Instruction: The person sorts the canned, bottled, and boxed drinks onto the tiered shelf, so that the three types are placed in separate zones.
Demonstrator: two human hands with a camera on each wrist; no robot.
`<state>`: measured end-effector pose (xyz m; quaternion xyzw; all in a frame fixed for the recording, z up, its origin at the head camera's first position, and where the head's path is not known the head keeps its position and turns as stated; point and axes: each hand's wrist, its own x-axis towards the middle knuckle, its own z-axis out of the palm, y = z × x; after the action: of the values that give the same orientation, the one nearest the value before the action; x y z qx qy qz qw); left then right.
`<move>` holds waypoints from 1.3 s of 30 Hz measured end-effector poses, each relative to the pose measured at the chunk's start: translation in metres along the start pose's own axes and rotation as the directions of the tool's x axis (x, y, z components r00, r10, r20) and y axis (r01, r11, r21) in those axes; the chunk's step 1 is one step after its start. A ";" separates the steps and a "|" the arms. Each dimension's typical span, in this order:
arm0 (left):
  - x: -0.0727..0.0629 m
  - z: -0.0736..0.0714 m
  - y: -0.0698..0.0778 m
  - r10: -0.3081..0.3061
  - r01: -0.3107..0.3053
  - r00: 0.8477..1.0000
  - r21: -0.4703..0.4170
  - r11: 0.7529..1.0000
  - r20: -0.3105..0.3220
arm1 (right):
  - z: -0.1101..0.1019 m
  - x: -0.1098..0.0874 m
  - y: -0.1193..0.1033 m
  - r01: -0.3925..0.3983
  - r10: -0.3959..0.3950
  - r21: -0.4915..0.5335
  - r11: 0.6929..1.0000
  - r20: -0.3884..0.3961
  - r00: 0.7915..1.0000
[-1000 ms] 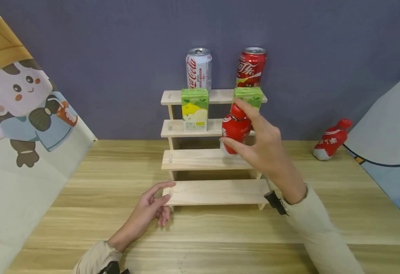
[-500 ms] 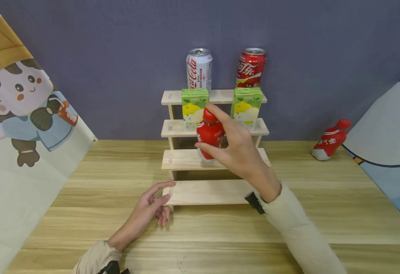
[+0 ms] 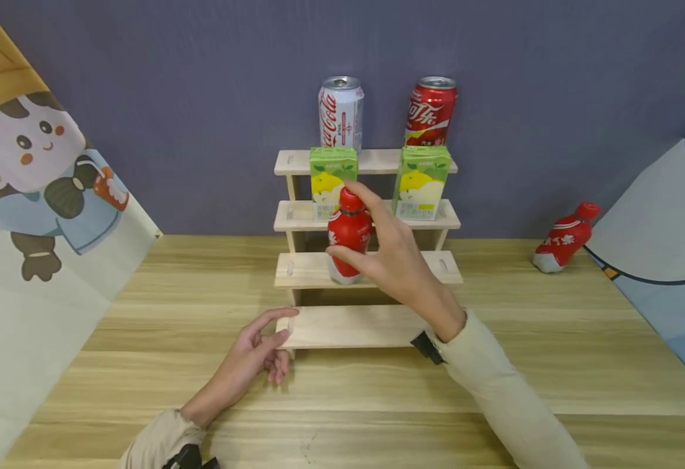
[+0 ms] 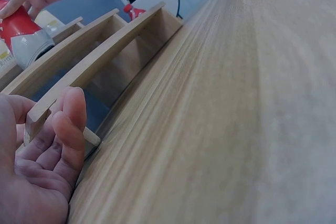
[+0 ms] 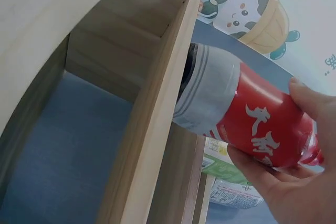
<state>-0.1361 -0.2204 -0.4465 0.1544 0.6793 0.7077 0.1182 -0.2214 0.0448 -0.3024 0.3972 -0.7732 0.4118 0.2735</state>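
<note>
My right hand (image 3: 398,260) grips a small red bottle (image 3: 349,231) with a red cap and a white base, thumb and fingers on its sides. The bottle stands nearly upright at the left part of the second step from the bottom of a wooden stepped rack (image 3: 354,327). In the right wrist view, the base of the bottle (image 5: 210,87) is at the board's edge (image 5: 157,108); I cannot tell whether it rests there. My left hand (image 3: 251,352) holds the left end of the lowest step, its fingers round the corner in the left wrist view.
A white cola can (image 3: 341,114) and a red cola can (image 3: 430,112) stand on the top step. Two green juice cartons stand one step lower, the left carton (image 3: 323,177) partly behind the bottle, the right carton (image 3: 423,182) uncovered. Another red bottle (image 3: 566,238) leans at the right wall.
My right hand has carried the red bottle left and down from in front of the right carton to the step's left part. My left hand stays at the lowest step's end.
</note>
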 end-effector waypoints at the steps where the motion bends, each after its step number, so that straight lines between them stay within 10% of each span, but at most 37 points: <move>1: 0.000 0.000 0.000 -0.003 0.003 1.000 0.002 1.000 -0.002 | 0.001 0.000 0.000 -0.007 0.007 0.003 1.000 0.003 1.000; 39: 0.000 0.002 0.002 -0.015 0.015 1.000 0.005 1.000 -0.018 | 0.008 -0.001 -0.001 -0.070 0.073 -0.080 0.994 0.036 0.997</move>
<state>-0.1352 -0.2188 -0.4443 0.1431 0.6833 0.7064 0.1170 -0.2213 0.0379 -0.3067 0.3663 -0.8077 0.3828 0.2587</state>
